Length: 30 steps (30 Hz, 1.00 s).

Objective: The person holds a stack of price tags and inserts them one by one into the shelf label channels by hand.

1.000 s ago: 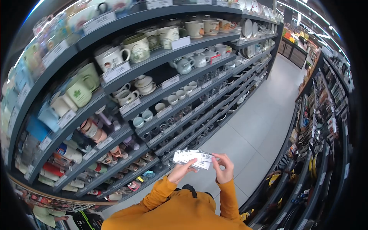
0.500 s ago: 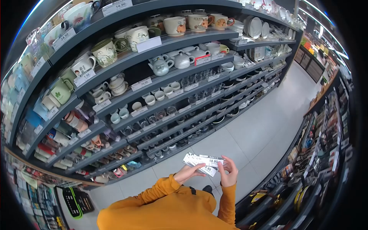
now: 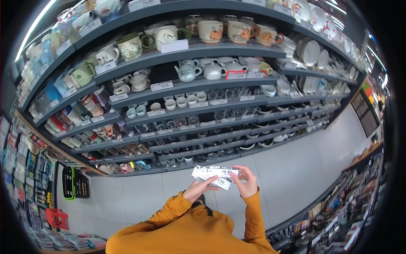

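Observation:
A fanned bunch of white price labels (image 3: 202,173) is gripped by my left hand (image 3: 198,189), its thumb lying across them. The top price label (image 3: 223,172) reads 18.80, and a lower one shows part of a price ending in 0.80. My right hand (image 3: 245,181) pinches the right end of the top label between thumb and fingers. Both hands are held in front of my body, above the tiled floor (image 3: 156,192).
A long shelf unit in front carries mugs (image 3: 210,31), teapots (image 3: 213,71), small cups (image 3: 170,104), glasses and plates (image 3: 311,53), with price labels along its edges. More shelves (image 3: 334,228) stand at the right. A black and green basket (image 3: 69,183) and a red basket (image 3: 57,218) are at left.
My view has turned, so the shelves look more level and the red basket has come into view. Both hands keep their hold on the price labels.

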Available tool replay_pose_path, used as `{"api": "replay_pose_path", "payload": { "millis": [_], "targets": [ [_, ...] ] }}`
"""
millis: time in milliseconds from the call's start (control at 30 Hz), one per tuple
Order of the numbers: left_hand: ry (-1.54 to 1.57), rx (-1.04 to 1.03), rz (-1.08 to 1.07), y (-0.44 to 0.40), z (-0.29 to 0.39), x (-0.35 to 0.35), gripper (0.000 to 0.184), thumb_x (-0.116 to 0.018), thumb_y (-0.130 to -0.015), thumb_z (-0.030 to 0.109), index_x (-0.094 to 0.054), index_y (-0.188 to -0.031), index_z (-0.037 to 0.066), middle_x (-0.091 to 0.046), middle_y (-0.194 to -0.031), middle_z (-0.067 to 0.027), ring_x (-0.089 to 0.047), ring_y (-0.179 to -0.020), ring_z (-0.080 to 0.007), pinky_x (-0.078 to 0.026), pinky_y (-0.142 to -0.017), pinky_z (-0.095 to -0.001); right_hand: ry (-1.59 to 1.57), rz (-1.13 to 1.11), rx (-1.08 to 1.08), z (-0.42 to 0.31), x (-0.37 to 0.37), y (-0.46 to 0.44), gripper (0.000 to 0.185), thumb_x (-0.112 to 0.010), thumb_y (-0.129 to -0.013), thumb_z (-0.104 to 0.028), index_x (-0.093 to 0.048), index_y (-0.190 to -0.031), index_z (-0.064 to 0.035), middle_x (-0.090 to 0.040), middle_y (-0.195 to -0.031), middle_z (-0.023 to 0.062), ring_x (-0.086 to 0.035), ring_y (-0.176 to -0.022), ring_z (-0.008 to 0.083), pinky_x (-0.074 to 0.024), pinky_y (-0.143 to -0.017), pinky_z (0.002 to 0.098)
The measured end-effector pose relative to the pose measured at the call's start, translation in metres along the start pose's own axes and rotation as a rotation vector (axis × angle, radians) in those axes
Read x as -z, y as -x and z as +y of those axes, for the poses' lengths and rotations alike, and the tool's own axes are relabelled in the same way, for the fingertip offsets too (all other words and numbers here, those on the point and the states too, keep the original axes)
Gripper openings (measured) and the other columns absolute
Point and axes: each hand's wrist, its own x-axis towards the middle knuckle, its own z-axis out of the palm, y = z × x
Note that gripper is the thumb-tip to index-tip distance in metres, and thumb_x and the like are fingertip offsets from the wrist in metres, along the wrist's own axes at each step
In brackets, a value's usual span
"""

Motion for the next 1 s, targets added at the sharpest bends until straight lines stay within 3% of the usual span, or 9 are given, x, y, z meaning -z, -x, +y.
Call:
{"api": "replay_pose_path", "payload": {
  "millis": [233, 467, 733, 933, 1000],
  "targets": [
    [0.105, -0.196, 0.115, -0.004, 0.022, 0.013, 0.033, -0.053, -0.096, 0.014, -0.052, -0.127, 0.001, -0.060, -0.120, -0.0105, -0.060, -0.106, -0.0192, -0.055, -0.086, -0.0336, -0.029, -0.269, 0.098, 0.003, -0.018, -0.075, 0.027, -0.067, -0.086, -0.006, -0.063, -0.111, -0.0008, -0.066, -0.087, 0.0076, -0.060, -0.064, 0.0073, -0.0496, -0.063, 0.0221],
    [0.180, -0.308, 0.209, -0.011, 0.020, 0.021, 0.033, -0.052, -0.096, 0.009, -0.049, -0.128, 0.001, -0.058, -0.123, -0.0100, -0.059, -0.108, -0.0198, -0.054, -0.091, -0.0389, -0.130, -0.337, 0.090, 0.013, -0.026, -0.121, 0.027, -0.066, -0.087, -0.006, -0.061, -0.113, -0.0007, -0.065, -0.087, 0.0066, -0.059, -0.065, 0.0069, -0.0478, -0.062, 0.0214],
    [0.224, -0.386, 0.423, -0.036, -0.002, -0.029, 0.035, -0.054, -0.094, 0.008, -0.049, -0.128, 0.003, -0.058, -0.119, -0.0081, -0.060, -0.104, -0.0198, -0.055, -0.084, -0.0378, -0.162, -0.562, 0.083, 0.025, 0.011, -0.153, 0.026, -0.068, -0.086, -0.006, -0.062, -0.110, -0.0018, -0.061, -0.080, 0.0021, -0.057, -0.066, 0.0046, -0.0456, -0.063, 0.0196],
    [0.325, -0.404, 0.443, -0.070, -0.043, -0.084, 0.037, -0.054, -0.095, 0.010, -0.047, -0.131, 0.003, -0.058, -0.120, -0.0077, -0.061, -0.103, -0.0190, -0.054, -0.080, -0.0348, -0.148, -0.633, 0.076, 0.035, 0.068, -0.163, 0.025, -0.068, -0.085, -0.004, -0.063, -0.110, -0.0025, -0.056, -0.078, -0.0006, -0.056, -0.068, 0.0038, -0.0451, -0.063, 0.0187],
    [0.259, -0.397, 0.406, -0.075, -0.047, -0.105, 0.040, -0.053, -0.096, 0.013, -0.045, -0.134, 0.004, -0.056, -0.127, -0.0090, -0.060, -0.103, -0.0165, -0.051, -0.077, -0.0303, -0.174, -0.642, 0.071, 0.035, 0.087, -0.164, 0.025, -0.068, -0.086, -0.004, -0.062, -0.110, -0.0022, -0.057, -0.079, -0.0011, -0.056, -0.069, 0.0037, -0.0450, -0.063, 0.0183]
  ]
}}
